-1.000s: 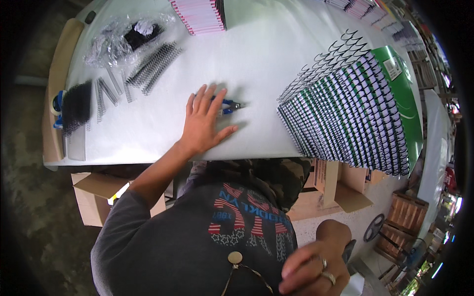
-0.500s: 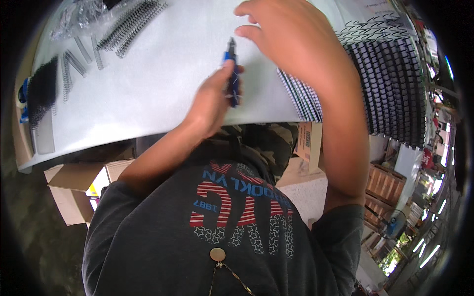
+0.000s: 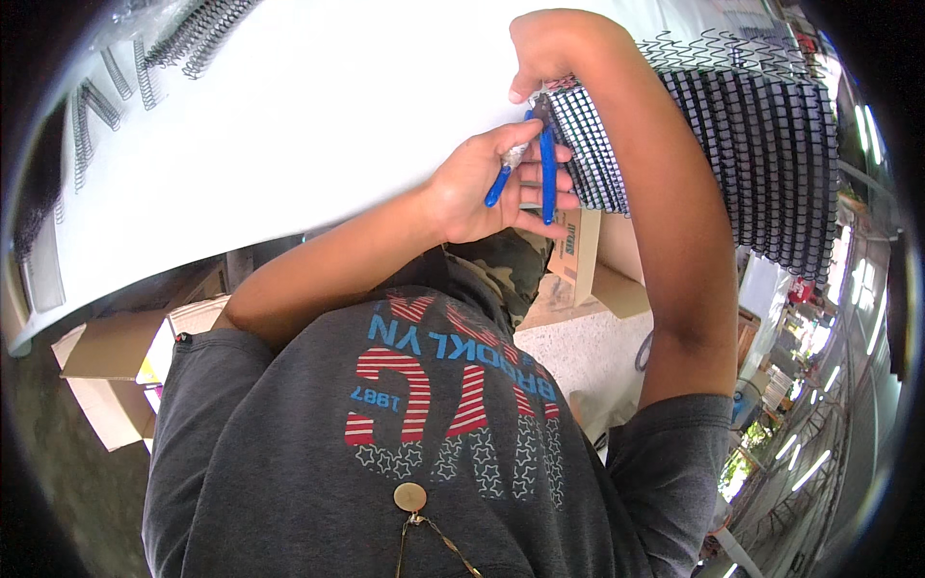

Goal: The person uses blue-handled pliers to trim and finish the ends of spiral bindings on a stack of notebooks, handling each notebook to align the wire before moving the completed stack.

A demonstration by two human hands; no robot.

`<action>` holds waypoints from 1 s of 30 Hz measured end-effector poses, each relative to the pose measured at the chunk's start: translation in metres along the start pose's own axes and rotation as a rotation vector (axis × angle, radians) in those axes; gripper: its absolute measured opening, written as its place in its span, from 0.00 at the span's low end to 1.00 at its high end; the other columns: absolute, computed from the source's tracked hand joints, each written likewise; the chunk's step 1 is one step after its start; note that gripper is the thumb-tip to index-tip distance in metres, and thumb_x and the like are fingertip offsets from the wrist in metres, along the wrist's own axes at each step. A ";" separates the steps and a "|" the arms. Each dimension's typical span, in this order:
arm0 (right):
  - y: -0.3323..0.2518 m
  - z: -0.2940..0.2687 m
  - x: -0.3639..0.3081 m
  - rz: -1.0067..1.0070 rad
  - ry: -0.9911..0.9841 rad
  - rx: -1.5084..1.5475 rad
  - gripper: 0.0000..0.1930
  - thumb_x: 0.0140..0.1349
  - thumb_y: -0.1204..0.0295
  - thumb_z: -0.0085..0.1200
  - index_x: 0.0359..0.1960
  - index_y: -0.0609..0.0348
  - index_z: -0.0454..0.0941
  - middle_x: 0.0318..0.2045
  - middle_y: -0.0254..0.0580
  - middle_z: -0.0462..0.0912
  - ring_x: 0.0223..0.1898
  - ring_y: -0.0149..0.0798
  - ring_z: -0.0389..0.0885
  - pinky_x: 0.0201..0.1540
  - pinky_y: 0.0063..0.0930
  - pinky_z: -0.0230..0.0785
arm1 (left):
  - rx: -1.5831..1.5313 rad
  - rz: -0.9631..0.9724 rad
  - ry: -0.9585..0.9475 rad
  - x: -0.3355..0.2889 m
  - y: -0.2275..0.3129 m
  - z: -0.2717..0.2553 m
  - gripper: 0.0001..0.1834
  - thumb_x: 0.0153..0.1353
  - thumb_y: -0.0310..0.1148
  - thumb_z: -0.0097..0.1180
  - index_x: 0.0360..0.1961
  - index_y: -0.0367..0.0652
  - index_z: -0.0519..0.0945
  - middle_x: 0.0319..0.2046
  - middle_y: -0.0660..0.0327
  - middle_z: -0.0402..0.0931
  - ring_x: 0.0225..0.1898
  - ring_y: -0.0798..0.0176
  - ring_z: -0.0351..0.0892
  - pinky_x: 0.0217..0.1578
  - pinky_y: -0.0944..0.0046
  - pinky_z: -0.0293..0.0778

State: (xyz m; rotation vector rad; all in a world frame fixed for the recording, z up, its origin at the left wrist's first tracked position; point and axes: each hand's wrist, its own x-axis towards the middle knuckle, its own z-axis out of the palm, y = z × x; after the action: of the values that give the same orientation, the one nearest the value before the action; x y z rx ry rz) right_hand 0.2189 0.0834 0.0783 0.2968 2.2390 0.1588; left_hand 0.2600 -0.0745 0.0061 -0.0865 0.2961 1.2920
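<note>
My left hand holds a pair of blue-handled cutting pliers. Its handles are spread, one under my thumb and the other across my stretched fingers. The dark jaws point up to the near corner of a row of white-and-black strips with wire coils. Just above the jaws, my right hand bends down with its fingers curled in at the strips' edge. A fingertip shows, but most of its fingers are hidden, and what they pinch cannot be made out.
A larger stack of black-and-white bound rows with zigzag wire ends lies to the right on the white table. Loose wire coils lie at the far left. Open cardboard boxes stand below the table edge.
My left hand has moved right with the pliers and turned palm up, and the handles have spread apart. My right hand has shifted right and curled down at the strips' edge.
</note>
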 end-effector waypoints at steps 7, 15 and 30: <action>0.007 0.018 0.013 0.081 0.063 -0.028 0.12 0.40 0.73 0.59 0.29 0.62 0.83 0.34 0.51 0.82 0.36 0.48 0.81 0.38 0.40 0.73 | 0.078 -0.080 0.072 -0.005 -0.006 -0.006 0.25 0.65 0.52 0.34 0.47 0.41 0.71 0.37 0.58 0.72 0.43 0.57 0.73 0.48 0.45 0.68; 0.000 -0.003 -0.004 0.081 -0.083 -0.068 0.12 0.39 0.75 0.56 0.29 0.63 0.83 0.34 0.54 0.82 0.36 0.49 0.81 0.38 0.40 0.73 | 0.149 -0.069 0.028 0.001 0.005 -0.014 0.26 0.65 0.54 0.35 0.47 0.42 0.72 0.37 0.60 0.72 0.42 0.58 0.73 0.46 0.47 0.69; -0.001 -0.008 -0.013 0.110 0.050 0.004 0.11 0.42 0.77 0.54 0.30 0.64 0.82 0.34 0.55 0.81 0.36 0.49 0.81 0.38 0.39 0.72 | 0.281 -0.051 0.008 -0.001 0.014 -0.012 0.27 0.65 0.54 0.35 0.49 0.43 0.72 0.33 0.64 0.70 0.36 0.65 0.72 0.41 0.55 0.72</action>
State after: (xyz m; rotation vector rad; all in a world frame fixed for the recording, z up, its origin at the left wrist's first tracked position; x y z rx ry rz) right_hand 0.2202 0.0788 0.0928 0.4223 2.2734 0.2224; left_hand 0.2442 -0.0746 -0.0039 0.1387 0.4770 1.1882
